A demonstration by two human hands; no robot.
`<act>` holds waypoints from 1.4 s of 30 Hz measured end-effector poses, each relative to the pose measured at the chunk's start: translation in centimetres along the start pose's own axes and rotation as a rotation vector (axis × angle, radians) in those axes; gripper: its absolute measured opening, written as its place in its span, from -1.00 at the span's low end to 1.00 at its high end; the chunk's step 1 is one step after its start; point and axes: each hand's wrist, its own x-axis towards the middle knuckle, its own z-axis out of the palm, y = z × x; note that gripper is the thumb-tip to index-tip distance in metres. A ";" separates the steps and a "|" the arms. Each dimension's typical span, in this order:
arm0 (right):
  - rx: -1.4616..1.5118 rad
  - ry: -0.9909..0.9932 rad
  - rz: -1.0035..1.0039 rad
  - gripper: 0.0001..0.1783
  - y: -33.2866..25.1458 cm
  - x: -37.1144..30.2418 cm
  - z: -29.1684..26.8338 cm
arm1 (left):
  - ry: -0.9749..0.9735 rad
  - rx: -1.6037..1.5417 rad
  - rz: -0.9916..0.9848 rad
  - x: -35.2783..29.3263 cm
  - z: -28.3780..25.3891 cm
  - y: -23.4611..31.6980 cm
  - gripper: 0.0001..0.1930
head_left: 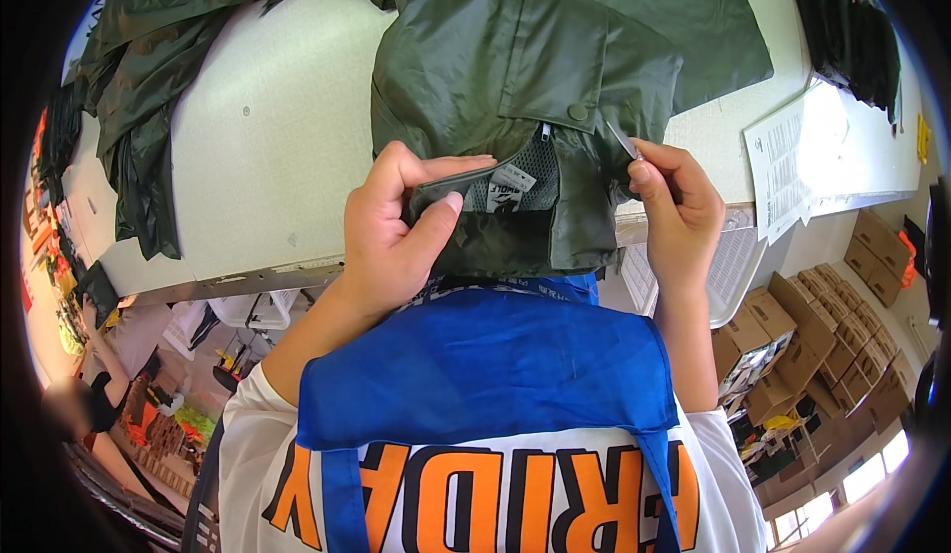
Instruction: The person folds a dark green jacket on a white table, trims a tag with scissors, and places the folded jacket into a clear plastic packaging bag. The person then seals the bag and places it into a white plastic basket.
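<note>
A dark green waterproof jacket (446, 78) lies across the near edge of the table. Its front flap carries a round snap button (579, 112), with a zipper pull (546, 132) just below. My left hand (391, 211) pinches the edge of the neck opening between thumb and fingers, which leaves the mesh lining and a white label (507, 187) exposed. At the jacket's right side, my right hand (684, 206) grips a small pointed metal blade (621, 139), its tip toward the fabric. The blade's handle is hidden in my fingers, so its exact kind cannot be made out.
More dark green garments (168, 68) hang over the table (287, 127) at the left, and another green piece (684, 28) lies at the far right. Printed sheets (783, 167) overhang the right edge. Cardboard boxes (753, 330) and a white plastic crate (738, 271) stand below. Someone works at far left.
</note>
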 end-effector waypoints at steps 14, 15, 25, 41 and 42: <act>-0.284 -0.047 -0.440 -0.69 -0.7 0.6 2.6 | 0.213 -0.531 -0.425 1.8 -0.8 1.0 -0.82; -0.276 -0.055 -0.442 -0.69 -0.8 0.7 2.9 | 0.205 -0.539 -0.432 1.7 -1.0 0.7 -0.81; -0.216 -0.042 -0.458 -0.72 -0.5 1.1 4.0 | 0.254 -0.572 -0.503 2.2 -0.9 1.2 -0.81; -0.074 -0.056 -0.085 -0.75 -1.4 0.1 2.5 | -0.192 0.508 0.450 0.9 -0.9 1.1 -0.81; -0.110 -0.084 -0.026 -0.75 -2.1 0.2 2.1 | -0.187 0.569 0.571 1.0 -0.5 0.6 -0.80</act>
